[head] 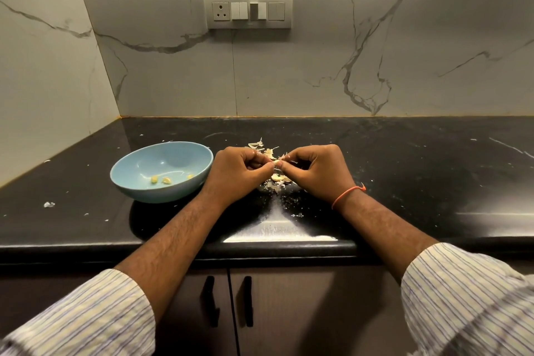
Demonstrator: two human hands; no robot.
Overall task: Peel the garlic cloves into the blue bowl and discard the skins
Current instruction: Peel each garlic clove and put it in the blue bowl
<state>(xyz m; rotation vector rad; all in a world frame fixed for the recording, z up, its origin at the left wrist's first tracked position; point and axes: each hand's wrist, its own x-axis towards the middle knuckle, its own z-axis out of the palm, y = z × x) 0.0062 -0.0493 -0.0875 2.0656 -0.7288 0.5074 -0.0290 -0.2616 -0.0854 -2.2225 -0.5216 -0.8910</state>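
- Striped sleeves fill the bottom corners, both forearms reaching over the black counter; with the wrists carried this low, a careless sweep could brush loose scraps off its front edge.
- Blue bowl sits just beside the left wrist, three peeled cloves inside (so the job is partly done). A nudge from that forearm might skid it on the glossy stone.
- Left hand and right hand meet fingertip to fingertip, curled digits of each pinching one garlic clove; how much skin clings to it I cannot quite tell.
- Skins lie scattered behind and under the hands, well apart from any bin: flakes could drift into the bowl.
- Squeezed too hard, the clove may slip and drop among them.
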